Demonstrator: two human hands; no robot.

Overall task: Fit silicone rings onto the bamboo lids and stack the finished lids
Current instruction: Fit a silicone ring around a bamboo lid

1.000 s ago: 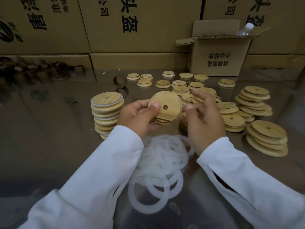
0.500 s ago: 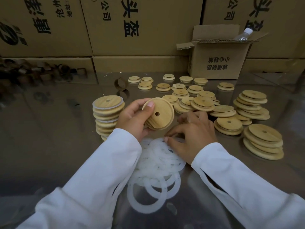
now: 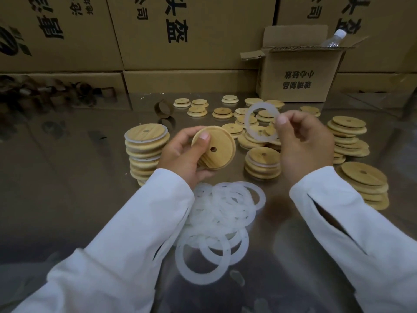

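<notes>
Left hand (image 3: 180, 154) grips lid (image 3: 216, 147); right hand (image 3: 302, 141) pinches ring (image 3: 247, 124); lid stacks (image 3: 146, 152) flank, ring pile (image 3: 221, 213) below

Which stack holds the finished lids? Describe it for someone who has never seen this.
On the table, look just left of the left hand, which grips a bare lid. The stack there stands alone on that side, with a white-rimmed top lid.

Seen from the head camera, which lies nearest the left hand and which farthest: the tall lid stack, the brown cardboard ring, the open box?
1. The tall lid stack, beside the left hand, on its left.
2. The brown cardboard ring, farther back.
3. The open box, far back right.
</notes>
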